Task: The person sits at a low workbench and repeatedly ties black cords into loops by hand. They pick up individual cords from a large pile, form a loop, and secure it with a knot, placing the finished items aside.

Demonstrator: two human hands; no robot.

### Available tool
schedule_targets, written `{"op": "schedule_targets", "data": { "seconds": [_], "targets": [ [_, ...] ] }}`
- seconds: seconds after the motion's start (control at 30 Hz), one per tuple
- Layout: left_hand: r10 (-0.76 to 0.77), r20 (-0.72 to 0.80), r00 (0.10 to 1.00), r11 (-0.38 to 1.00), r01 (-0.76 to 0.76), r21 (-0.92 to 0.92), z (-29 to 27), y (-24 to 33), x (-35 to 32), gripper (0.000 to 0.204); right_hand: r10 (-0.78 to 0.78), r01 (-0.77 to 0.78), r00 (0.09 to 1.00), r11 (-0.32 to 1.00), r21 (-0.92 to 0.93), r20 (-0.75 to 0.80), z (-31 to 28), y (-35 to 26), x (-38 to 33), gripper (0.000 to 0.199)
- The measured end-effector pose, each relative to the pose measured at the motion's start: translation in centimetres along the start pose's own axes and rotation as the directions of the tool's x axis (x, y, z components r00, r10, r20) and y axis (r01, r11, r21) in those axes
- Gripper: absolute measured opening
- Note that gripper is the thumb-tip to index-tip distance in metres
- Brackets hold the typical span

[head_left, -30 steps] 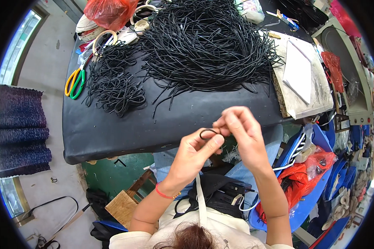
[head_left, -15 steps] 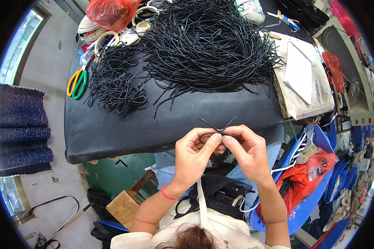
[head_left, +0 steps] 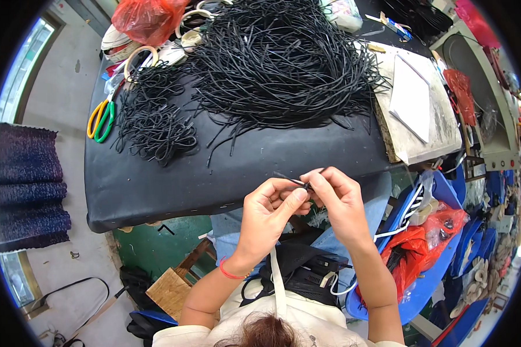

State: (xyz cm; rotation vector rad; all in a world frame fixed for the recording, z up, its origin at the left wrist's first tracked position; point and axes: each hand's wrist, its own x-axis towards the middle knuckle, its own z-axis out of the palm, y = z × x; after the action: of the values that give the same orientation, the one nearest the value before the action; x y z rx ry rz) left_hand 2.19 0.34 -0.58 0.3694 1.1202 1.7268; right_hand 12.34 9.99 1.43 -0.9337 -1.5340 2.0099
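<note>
My left hand (head_left: 269,217) and my right hand (head_left: 338,202) meet just below the front edge of a black padded table (head_left: 173,173). Both pinch one short black cord (head_left: 292,181) between thumbs and fingertips; its ends stick out to the upper left. A red band circles my left wrist. A large heap of loose black cords (head_left: 278,63) lies at the back of the table. A smaller pile of looped cords (head_left: 156,118) sits to its left.
Yellow and green handled scissors (head_left: 100,120) lie at the table's left edge. A red plastic bag (head_left: 147,17) is at the back left. A grey board with white sheets (head_left: 414,104) lies right. Blue bins and a red bag (head_left: 422,243) crowd the floor at right.
The cord was an open loop held higher a second ago. My hands have since come down and closed together, drawing the loop in until only short ends show.
</note>
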Motion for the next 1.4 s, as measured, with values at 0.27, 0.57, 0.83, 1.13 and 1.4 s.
{"op": "schedule_targets", "data": {
  "seconds": [0.27,0.57,0.83,1.13,1.4],
  "targets": [
    [0.001,0.049,0.999,0.977,-0.012,0.211,-0.1,0.4,0.0,0.016,-0.359,0.316,0.929,0.896,-0.311,-0.092,-0.3,1.5,0.6,0.011],
    [0.050,0.081,0.996,0.939,-0.074,0.335,-0.1,-0.9,0.0,0.014,-0.451,0.281,0.879,0.751,-0.597,-0.154,0.6,0.3,0.1,0.011],
    [-0.163,0.172,0.971,0.977,0.135,0.166,-2.1,0.7,1.7,0.022,0.115,-0.115,0.993,0.993,-0.030,0.020,-2.1,1.3,0.0,0.028],
    [-0.233,0.135,0.963,0.972,0.236,-0.003,-1.9,2.1,1.5,0.032,0.087,-0.084,0.994,0.995,0.055,-0.070,-1.7,0.8,0.3,0.051],
    [-0.075,0.063,0.995,0.972,0.059,0.226,-2.3,1.5,0.9,0.025,0.000,0.000,1.000,0.991,-0.136,0.000,-0.4,1.0,0.4,0.025]
  ]
}}
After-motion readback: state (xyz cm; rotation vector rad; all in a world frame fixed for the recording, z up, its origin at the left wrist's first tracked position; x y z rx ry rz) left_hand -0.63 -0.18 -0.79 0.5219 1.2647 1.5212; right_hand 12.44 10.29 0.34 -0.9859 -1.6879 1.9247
